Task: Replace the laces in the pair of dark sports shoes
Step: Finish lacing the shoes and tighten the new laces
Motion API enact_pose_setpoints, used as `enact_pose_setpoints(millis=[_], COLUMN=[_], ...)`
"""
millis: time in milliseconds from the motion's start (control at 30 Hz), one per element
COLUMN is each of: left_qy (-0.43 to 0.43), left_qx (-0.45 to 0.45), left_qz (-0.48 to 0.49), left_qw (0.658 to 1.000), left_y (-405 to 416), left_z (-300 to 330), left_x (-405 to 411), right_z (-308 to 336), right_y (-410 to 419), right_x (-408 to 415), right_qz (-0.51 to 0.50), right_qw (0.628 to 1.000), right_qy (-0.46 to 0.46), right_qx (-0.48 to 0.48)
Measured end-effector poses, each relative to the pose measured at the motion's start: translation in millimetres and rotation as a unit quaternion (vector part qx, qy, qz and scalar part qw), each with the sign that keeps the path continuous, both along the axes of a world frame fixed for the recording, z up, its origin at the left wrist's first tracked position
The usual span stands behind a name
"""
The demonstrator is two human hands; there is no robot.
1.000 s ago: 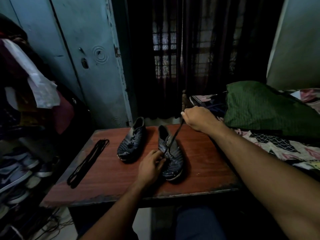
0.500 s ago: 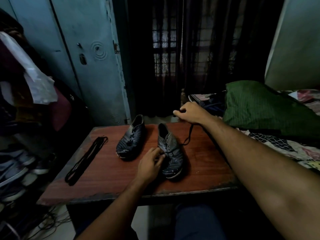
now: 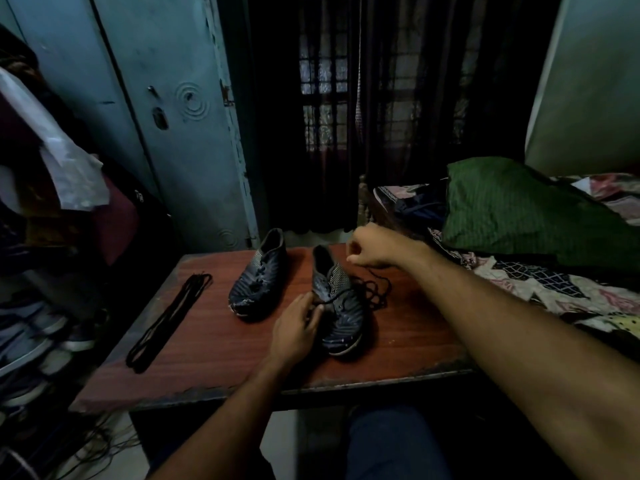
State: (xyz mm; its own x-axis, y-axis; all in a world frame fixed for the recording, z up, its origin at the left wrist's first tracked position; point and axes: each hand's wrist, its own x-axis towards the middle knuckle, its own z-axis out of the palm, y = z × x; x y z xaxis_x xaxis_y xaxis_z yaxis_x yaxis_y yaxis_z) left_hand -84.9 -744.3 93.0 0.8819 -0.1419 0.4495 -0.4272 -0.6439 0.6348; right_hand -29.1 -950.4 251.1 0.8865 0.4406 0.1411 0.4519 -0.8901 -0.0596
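Left hand (image 3: 296, 325) steadies right shoe (image 3: 337, 303); right hand (image 3: 372, 247) pinches its lace (image 3: 375, 289)

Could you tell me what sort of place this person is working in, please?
Most likely a bedroom at home. A bed with a patterned sheet and a green pillow stands right of the wooden table, a curtained window is behind it, and clothes and shoes are piled at the left.

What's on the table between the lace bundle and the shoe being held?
Head view: the other shoe sits between the lace bundle and the shoe held by the left hand; bare wooden table otherwise.
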Motion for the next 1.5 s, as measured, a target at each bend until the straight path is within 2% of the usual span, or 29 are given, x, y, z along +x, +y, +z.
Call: enact_pose_setpoints(millis=[67, 133, 200, 300, 400, 467, 567, 667, 767, 867, 933, 1000, 1133, 1200, 1267, 1300, 1400, 1500], left_qy=[0.008, 0.010, 0.002, -0.007, -0.007, 0.005, 0.021, 0.025, 0.024, 0.019, 0.017, 0.022, 0.048, 0.086, 0.093, 0.084, 0.050, 0.067], left_qx=[-0.004, 0.006, 0.013, 0.020, 0.006, -0.002, -0.013, -0.022, -0.027, -0.027, -0.027, -0.033, -0.071, -0.127, -0.178, -0.210, -0.300, -0.301], left_qz=[0.002, 0.005, 0.005, 0.003, 0.006, 0.011, 0.011, 0.016, 0.018, 0.019, 0.014, 0.012, -0.003, -0.038, -0.085, -0.114, -0.161, -0.199], left_qw=[1.000, 1.000, 1.000, 1.000, 1.000, 1.000, 1.000, 0.999, 0.999, 0.999, 0.999, 0.999, 0.996, 0.987, 0.976, 0.967, 0.939, 0.930], left_y=[1, 2, 3, 2, 1, 1, 3, 3, 3, 3, 3, 3, 4, 4, 1, 0, -3, 2], left_z=[0, -1, -2, -1, 2, 1, 0, 0, 0, 1, 4, 4, 5, 10, 25, 37, 88, 134], left_x=[0, 1, 1, 0, -4, -3, -1, -2, -2, -3, -5, -6, -6, -8, -11, -13, -19, -22], right_z=[-18, -44, -58, -51, -37, -26, -4, 17, 30, 44, 51, 54, 58, 62, 63, 62, 57, 54], right_y=[19, 34, 39, 31, 21, 15, 8, 4, 1, 0, 1, 2, 11, 15, 17, 19, 27, 31], right_x=[-19, -33, -38, -33, -23, -18, -15, -11, -6, -7, -13, -18, -26, -31, -36, -37, -45, -48], right_qz=[0.075, 0.129, 0.121, 0.081, 0.044, 0.041, 0.020, 0.001, -0.011, -0.006, 0.009, 0.021, 0.038, 0.056, 0.082, 0.096, 0.141, 0.152], right_qw=[0.997, 0.989, 0.989, 0.990, 0.980, 0.977, 0.955, 0.897, 0.805, 0.716, 0.685, 0.699, 0.767, 0.839, 0.917, 0.940, 0.965, 0.967], right_qy=[0.018, 0.065, 0.076, 0.113, 0.182, 0.176, 0.155, 0.152, 0.162, 0.144, 0.139, 0.115, 0.080, 0.043, -0.030, -0.050, -0.061, -0.067], right_qx=[0.019, -0.008, -0.032, -0.017, 0.060, 0.112, 0.252, 0.415, 0.571, 0.683, 0.715, 0.705, 0.636, 0.540, 0.390, 0.323, 0.214, 0.195])
